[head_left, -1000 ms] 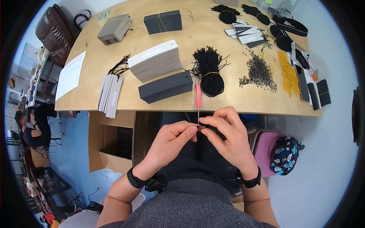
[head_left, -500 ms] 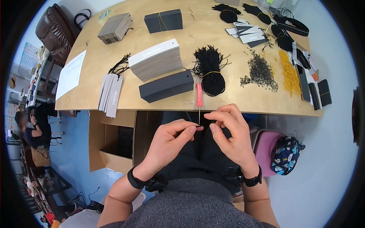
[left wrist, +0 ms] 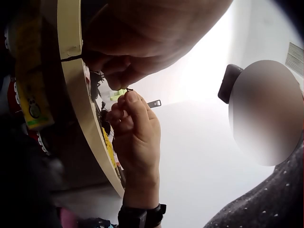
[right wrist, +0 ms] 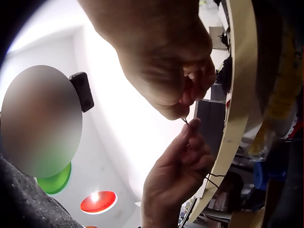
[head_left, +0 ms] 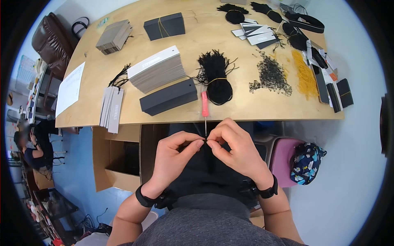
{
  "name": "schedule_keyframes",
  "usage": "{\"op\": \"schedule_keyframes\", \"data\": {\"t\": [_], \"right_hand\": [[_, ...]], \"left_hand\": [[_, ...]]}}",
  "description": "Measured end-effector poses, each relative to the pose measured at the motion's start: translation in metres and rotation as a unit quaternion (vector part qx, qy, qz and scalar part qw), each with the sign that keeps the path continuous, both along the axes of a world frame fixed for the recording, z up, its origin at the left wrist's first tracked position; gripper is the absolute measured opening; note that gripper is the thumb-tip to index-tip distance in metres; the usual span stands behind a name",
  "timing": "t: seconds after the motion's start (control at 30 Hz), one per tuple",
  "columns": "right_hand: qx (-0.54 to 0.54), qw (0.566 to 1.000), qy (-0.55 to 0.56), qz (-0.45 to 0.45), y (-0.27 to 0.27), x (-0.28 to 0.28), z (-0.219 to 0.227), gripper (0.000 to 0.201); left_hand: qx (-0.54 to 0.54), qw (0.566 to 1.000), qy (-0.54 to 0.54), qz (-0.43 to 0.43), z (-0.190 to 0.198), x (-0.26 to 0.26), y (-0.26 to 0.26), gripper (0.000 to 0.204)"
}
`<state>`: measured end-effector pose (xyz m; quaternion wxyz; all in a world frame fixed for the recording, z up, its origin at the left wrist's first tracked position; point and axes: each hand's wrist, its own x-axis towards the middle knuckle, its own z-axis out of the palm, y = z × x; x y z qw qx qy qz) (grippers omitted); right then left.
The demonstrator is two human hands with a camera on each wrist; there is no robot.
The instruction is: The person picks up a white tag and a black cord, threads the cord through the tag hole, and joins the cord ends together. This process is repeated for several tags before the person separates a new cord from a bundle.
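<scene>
Below the table's front edge, my left hand (head_left: 176, 153) and my right hand (head_left: 236, 149) meet almost tip to tip. Thumb and forefinger of the left pinch a thin black cord (right wrist: 185, 120), a small bit of which shows between the fingertips. Loose cord strands stick out beside that hand in the right wrist view. My right hand also pinches the cord, its fingertips right at the left's. A pink-handled tool (head_left: 205, 104) lies at the edge, its thin metal shaft (head_left: 206, 125) reaching out toward the fingertips. Behind it rests a bundle of black cords (head_left: 218, 88).
Stacked tags (head_left: 158, 71), a dark tag block (head_left: 169, 97) and corded tags (head_left: 111, 107) sit left. Rightward are black pins (head_left: 271, 76), yellow rubber bands (head_left: 305, 76) and a phone (head_left: 320, 86). A cardboard box (head_left: 119, 177) stands below the table; another person (head_left: 33, 147) sits far left.
My right hand first drew back a little from the left, then came in again so that the fingertips meet. The head view has shifted slightly.
</scene>
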<state>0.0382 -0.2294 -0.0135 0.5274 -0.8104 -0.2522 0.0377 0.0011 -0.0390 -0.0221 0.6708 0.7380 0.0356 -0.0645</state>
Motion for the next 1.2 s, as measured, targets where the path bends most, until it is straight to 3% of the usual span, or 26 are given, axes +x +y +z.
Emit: {"op": "schedule_keyframes", "data": {"t": [0.03,0.1,0.17,0.23,0.33,0.63,0.8,1.13,1.2], "right_hand": [[-0.003,1.0,-0.001,-0.005,-0.004,0.003,0.001,0.013],[-0.058,0.989,-0.096,-0.096,-0.018,0.018,0.0,0.012],[-0.138,0.954,-0.127,-0.235,-0.037,0.035,-0.008,0.008],[-0.214,0.919,-0.16,-0.29,-0.054,0.052,-0.017,0.01],[-0.21,0.917,-0.162,-0.296,-0.061,0.071,-0.026,0.009],[-0.332,0.865,-0.236,-0.293,-0.06,0.092,-0.034,0.011],[-0.277,0.899,-0.188,-0.283,-0.059,0.086,-0.025,0.011],[-0.29,0.882,-0.226,-0.293,-0.052,0.094,-0.036,0.008],[-0.215,0.913,-0.164,-0.307,-0.056,0.09,-0.032,0.011]], "left_hand": [[-0.003,1.0,-0.001,-0.005,-0.002,0.0,0.0,0.013],[-0.098,0.994,0.047,0.025,-0.005,0.002,0.001,0.012],[-0.113,0.992,0.038,0.034,-0.005,0.003,0.003,0.013],[-0.143,0.987,0.057,0.051,-0.004,0.005,0.004,0.014],[-0.177,0.981,0.067,0.049,-0.007,0.009,0.005,0.015],[-0.169,0.98,0.072,0.078,-0.007,0.013,-0.003,0.013],[-0.186,0.978,0.074,0.059,-0.009,0.014,0.003,0.013],[-0.188,0.977,0.082,0.057,-0.013,0.013,0.002,0.014],[-0.189,0.977,0.086,0.058,-0.01,0.014,0.003,0.014]]}}
